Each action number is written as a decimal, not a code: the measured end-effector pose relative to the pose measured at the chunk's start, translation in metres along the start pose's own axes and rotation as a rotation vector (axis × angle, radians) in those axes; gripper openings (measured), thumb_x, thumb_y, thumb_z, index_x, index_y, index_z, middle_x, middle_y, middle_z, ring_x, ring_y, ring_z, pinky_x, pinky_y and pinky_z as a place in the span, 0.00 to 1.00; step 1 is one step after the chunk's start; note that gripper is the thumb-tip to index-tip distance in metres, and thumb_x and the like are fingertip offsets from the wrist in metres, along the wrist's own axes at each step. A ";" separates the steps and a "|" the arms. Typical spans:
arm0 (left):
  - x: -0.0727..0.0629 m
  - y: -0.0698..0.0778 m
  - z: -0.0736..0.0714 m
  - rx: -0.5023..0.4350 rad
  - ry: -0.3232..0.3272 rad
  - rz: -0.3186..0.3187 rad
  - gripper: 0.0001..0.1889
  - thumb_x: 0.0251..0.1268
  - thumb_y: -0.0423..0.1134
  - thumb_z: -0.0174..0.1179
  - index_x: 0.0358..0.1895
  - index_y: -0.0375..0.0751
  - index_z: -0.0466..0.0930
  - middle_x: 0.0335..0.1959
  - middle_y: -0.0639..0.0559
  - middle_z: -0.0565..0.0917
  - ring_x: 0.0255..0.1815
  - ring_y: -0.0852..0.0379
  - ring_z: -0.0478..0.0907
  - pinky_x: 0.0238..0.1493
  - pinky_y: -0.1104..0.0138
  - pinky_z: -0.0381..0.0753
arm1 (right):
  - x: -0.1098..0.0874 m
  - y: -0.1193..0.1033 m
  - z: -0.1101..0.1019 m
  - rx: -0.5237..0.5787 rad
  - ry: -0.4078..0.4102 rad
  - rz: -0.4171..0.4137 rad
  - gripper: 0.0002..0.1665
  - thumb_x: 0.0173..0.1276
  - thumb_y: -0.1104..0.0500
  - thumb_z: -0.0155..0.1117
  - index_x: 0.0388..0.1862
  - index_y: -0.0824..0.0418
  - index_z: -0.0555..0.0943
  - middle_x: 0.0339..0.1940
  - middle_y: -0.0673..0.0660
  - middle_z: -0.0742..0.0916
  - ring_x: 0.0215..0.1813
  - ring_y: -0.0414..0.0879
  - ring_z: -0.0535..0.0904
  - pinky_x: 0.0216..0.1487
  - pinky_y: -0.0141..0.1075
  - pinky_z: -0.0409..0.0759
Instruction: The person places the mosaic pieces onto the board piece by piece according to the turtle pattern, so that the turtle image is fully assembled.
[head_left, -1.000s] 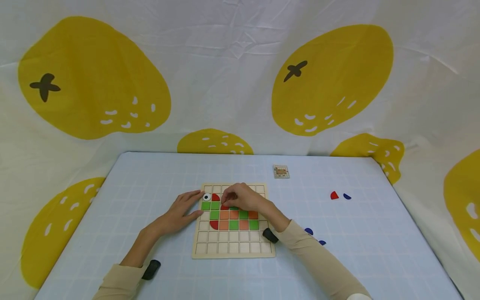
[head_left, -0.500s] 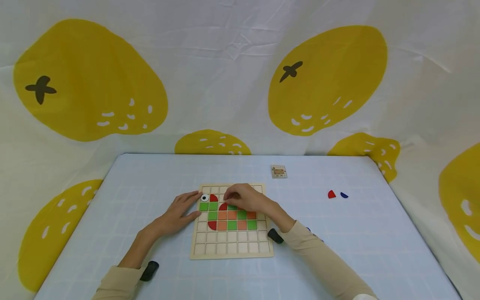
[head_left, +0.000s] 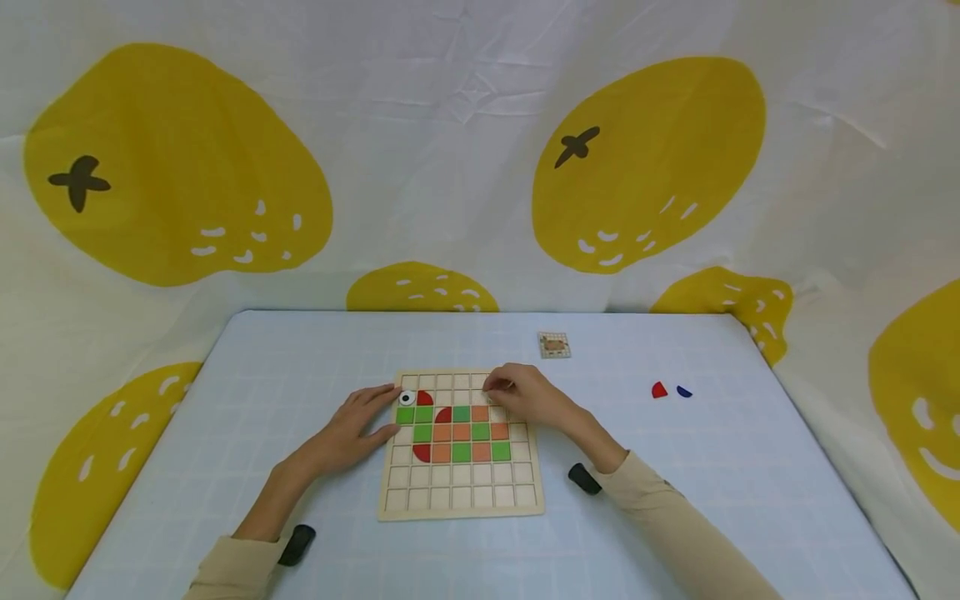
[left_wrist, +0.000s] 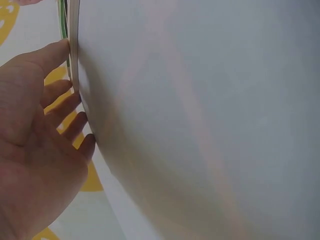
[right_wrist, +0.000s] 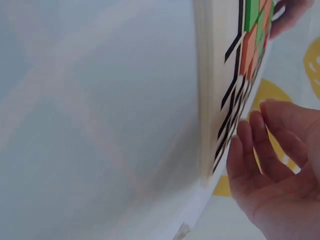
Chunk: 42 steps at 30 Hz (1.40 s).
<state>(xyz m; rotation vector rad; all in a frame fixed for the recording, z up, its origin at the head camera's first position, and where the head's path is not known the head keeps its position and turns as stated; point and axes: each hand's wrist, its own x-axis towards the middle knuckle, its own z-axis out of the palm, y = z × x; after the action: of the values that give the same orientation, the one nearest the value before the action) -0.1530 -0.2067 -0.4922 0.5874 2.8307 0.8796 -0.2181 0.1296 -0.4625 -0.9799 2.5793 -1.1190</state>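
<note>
A wooden grid board lies mid-table with green and orange squares, red quarter-round pieces and a round eye piece in its slots. Spread along the board's left edge, my left hand touches it with thumb and fingertips; the left wrist view shows this hand against the rim. Over the board's upper right part is my right hand, its fingers loosely bent. In the right wrist view that hand holds nothing, fingertips close to the grid. One red quarter-round sits left of a green square.
A small picture card lies behind the board. To the right are a loose red quarter-round and a blue half-round. Black wrist devices hang at both wrists. A patterned curtain rises behind the table.
My right hand has left the red quarter-round and moved right across the board, uncovering green and orange squares. Its forearm now hides the two nearer blue pieces. My left hand stays at the edge.
</note>
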 end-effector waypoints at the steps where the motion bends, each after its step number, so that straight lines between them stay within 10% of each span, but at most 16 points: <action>1: 0.000 0.000 0.000 0.004 0.001 0.000 0.33 0.76 0.46 0.62 0.79 0.40 0.64 0.78 0.40 0.64 0.78 0.37 0.58 0.73 0.38 0.61 | -0.003 0.002 -0.002 0.002 0.011 0.009 0.06 0.75 0.66 0.64 0.46 0.67 0.86 0.41 0.55 0.88 0.44 0.45 0.84 0.47 0.35 0.83; 42: -0.002 0.002 0.002 -0.003 0.005 0.005 0.33 0.76 0.45 0.61 0.79 0.41 0.63 0.78 0.39 0.63 0.78 0.36 0.56 0.72 0.36 0.62 | -0.121 0.076 -0.086 -0.151 0.355 0.369 0.09 0.76 0.62 0.64 0.49 0.65 0.85 0.49 0.62 0.88 0.52 0.57 0.81 0.58 0.55 0.79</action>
<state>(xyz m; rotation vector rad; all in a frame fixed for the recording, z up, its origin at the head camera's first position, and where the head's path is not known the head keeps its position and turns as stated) -0.1505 -0.2050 -0.4927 0.5935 2.8331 0.8869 -0.1970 0.2951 -0.4677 -0.3181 2.9910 -1.0866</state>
